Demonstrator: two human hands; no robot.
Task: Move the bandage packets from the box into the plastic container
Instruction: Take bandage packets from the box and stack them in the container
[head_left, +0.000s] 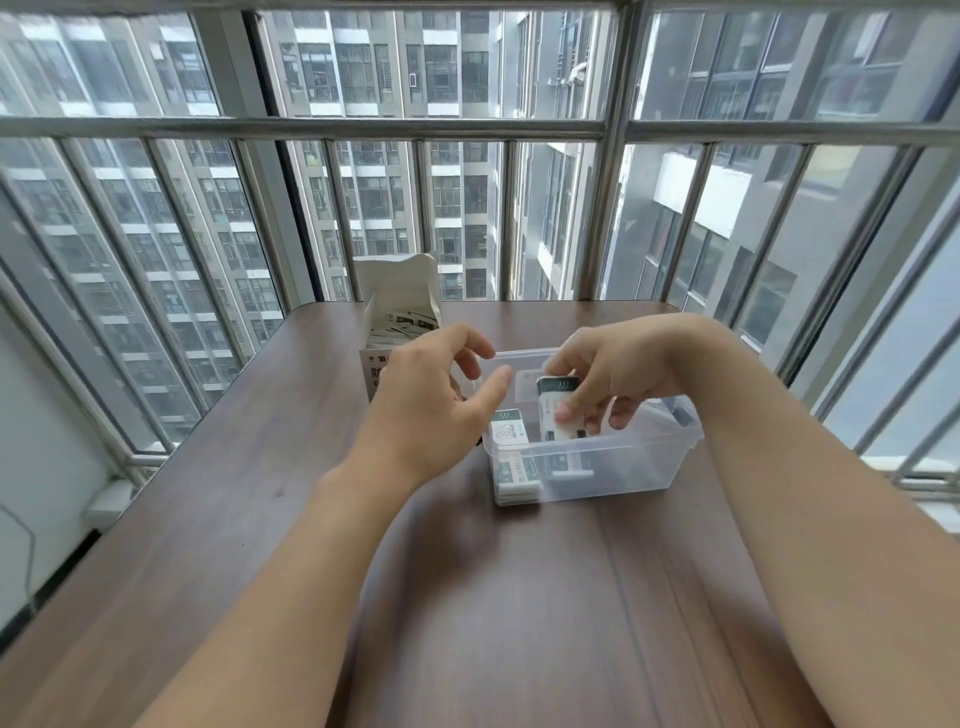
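A clear plastic container (644, 457) stands in the middle of the brown table. Several white and green bandage packets (511, 434) stand stacked at its left end. My right hand (618, 379) reaches into the container from above and pinches a small stack of packets (558, 410), tilted, between thumb and fingers. My left hand (436, 395) hovers over the container's left rim with loosely spread fingers and holds nothing. Behind it stands the open white cardboard box (397, 306), flap up, with more packets showing inside.
The brown wooden table (260, 493) runs to a far edge against a barred window (613, 208). A white ledge lies below the table's left side.
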